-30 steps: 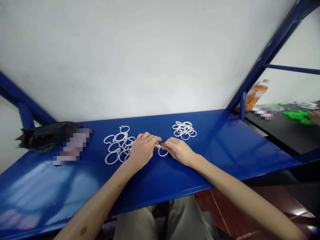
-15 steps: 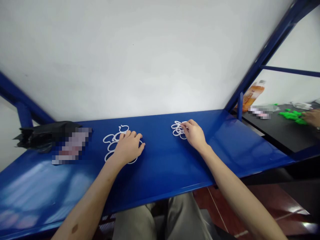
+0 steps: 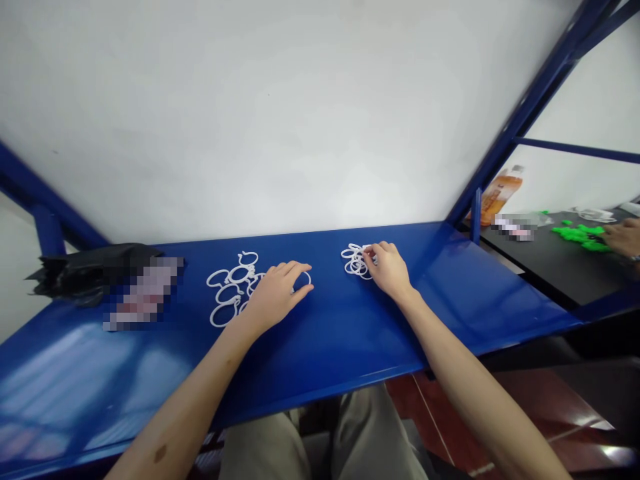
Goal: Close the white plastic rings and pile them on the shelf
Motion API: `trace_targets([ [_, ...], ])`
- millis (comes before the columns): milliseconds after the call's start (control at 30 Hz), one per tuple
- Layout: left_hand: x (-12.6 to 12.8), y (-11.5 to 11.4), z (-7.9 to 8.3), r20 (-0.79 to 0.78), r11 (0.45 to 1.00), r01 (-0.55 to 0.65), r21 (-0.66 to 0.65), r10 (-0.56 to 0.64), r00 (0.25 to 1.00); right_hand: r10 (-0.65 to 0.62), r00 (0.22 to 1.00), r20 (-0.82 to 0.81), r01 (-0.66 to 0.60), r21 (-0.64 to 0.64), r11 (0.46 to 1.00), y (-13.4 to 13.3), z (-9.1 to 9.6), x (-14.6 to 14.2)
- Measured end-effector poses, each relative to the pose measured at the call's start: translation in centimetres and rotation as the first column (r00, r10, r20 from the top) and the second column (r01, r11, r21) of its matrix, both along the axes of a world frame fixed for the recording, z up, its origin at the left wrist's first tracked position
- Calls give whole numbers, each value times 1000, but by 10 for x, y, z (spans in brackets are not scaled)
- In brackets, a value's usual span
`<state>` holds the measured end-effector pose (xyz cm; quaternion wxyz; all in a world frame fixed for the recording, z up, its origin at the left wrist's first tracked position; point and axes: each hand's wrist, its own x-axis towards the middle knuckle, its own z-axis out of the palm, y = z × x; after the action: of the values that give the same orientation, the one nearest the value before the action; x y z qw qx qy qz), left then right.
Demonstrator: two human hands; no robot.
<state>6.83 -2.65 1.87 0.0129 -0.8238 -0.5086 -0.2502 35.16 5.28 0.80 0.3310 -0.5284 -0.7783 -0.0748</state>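
Observation:
Several white plastic rings (image 3: pixel 225 313), some with open clasp ends, lie spread on the blue table (image 3: pixel 330 353) at the left. To the right of that spread is my left hand (image 3: pixel 275 293), palm down. A single white ring (image 3: pixel 309 276) shows between its thumb and index finger, partly hidden by the hand. A smaller heap of white rings (image 3: pixel 356 263) lies further right. At the heap's right edge my right hand (image 3: pixel 390 270) has its fingertips pinched on a ring, most of which the fingers hide.
A black plastic bag (image 3: pixel 100 263) and a blurred-out packet (image 3: pixel 145 293) lie at the table's left. Blue frame posts flank a pale wall. On a black table to the right are an orange bottle (image 3: pixel 501 193), green pieces (image 3: pixel 583 237) and another person's hand (image 3: pixel 623 237).
My left hand has moved right, away from the spread of rings, carrying one ring and uncovering others. My right hand has stayed at the heap with almost no movement.

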Motion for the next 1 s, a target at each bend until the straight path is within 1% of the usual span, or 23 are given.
trace_targets([
  [67,4,-2,2,36,1000,17,5,-17,999,4,1000,-7,-4,10,1000,-3,4,-3],
  [133,7,-3,3,78,998,46,33,-49,996,38,998,-41,-38,20,999,-10,8,-10],
  [167,9,-4,2,98,997,61,56,-67,993,82,994,-71,-81,15,997,-15,10,-15],
  [233,12,-5,1,128,991,82,103,-95,987,226,961,-159,-235,-38,971,-25,14,-27],
  [267,14,-5,0,139,989,87,120,-104,985,310,925,-218,-334,-85,939,-31,14,-33],
  [300,15,-6,-2,147,987,94,129,-113,983,380,880,-284,-430,-142,891,-36,14,-40],
  [333,17,-7,-3,153,986,106,129,-125,980,424,833,-356,-511,-197,837,-41,14,-46],
  [400,20,-8,-6,158,984,147,100,-162,974,442,751,-491,-616,-281,736,-47,10,-55],
  [433,22,-9,-6,159,981,174,79,-185,970,428,720,-546,-647,-306,699,-49,7,-58],
  [500,24,-10,-6,164,975,216,45,-221,961,392,674,-626,-683,-328,653,-50,3,-61],
  [567,24,-9,-6,176,975,220,40,-224,959,360,634,-685,-705,-322,632,-48,-1,-61],
  [633,21,-7,-5,168,980,190,62,-198,966,330,599,-729,-720,-311,620,-46,-1,-59],
  [700,18,-4,-5,124,982,161,97,-172,977,307,586,-750,-723,-313,615,-44,1,-58],
  [833,13,-1,-3,41,978,159,138,-166,985,271,615,-740,-707,-365,606,-43,3,-57],
  [900,14,-1,-2,40,975,168,145,-176,984,269,638,-722,-691,-381,614,-43,2,-56],
  [1000,16,-1,-3,62,971,181,159,-192,979,316,655,-687,-690,-373,620,-44,0,-56],
])
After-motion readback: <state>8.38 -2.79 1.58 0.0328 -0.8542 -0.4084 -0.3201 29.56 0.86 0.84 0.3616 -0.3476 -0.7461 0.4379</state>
